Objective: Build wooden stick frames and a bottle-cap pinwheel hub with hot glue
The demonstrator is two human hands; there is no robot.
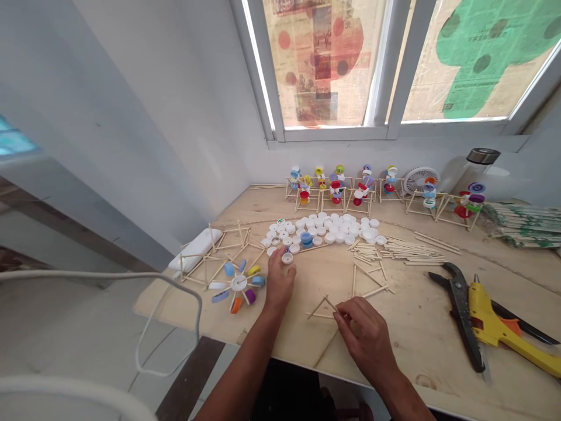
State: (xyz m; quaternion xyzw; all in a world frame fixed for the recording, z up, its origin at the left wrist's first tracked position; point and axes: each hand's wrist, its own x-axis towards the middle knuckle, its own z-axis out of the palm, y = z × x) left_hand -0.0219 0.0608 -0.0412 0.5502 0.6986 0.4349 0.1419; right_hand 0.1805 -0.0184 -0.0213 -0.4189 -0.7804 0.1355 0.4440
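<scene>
Our right hand pinches a thin wooden stick against a small stick triangle, steadying the joint, near the front edge of the pale plywood counter; our left hand, fingers apart, touches a white plastic bottle cap.

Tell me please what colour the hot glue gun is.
The hot glue gun is yellow with some orange, best seen in the head view.

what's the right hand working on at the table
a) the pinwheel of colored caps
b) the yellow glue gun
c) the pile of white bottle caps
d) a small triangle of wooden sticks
d: the right hand has its fingertips pinching a stick at the small triangle of wooden sticks lying on the plywood table.
</scene>
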